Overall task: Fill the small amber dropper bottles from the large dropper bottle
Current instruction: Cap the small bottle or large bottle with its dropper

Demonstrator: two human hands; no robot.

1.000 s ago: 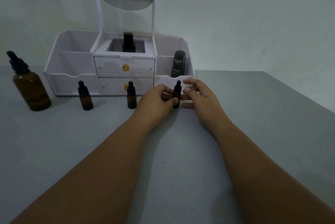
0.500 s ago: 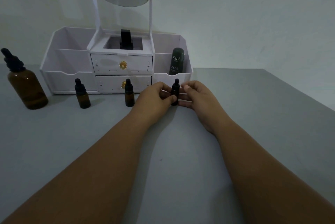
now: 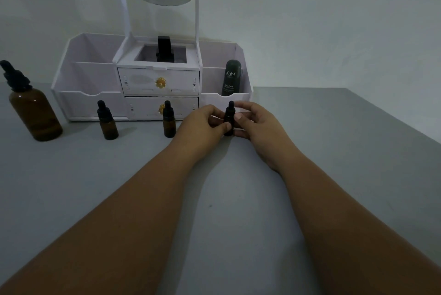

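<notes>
Near the left edge of the tabletop (image 3: 238,211), toward the back: large dropper bottle (image 3: 35,113), upright, capped. Rightward along the back edge, before the white organiser (image 3: 88,104): first small bottle (image 3: 108,125) and second small bottle (image 3: 169,124), both capped, clear of either hand. Next, left hand (image 3: 202,125) pinching the body of the third small bottle (image 3: 229,117), upright on the tabletop; right hand (image 3: 257,123) pinching near its cap. Likely risks: tipping that light bottle while unscrewing, or bumping the second with left knuckles

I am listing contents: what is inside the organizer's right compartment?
A dark green Kahf bottle stands upright there. The front wall of the organizer hides its base and anything low beside it.
</notes>
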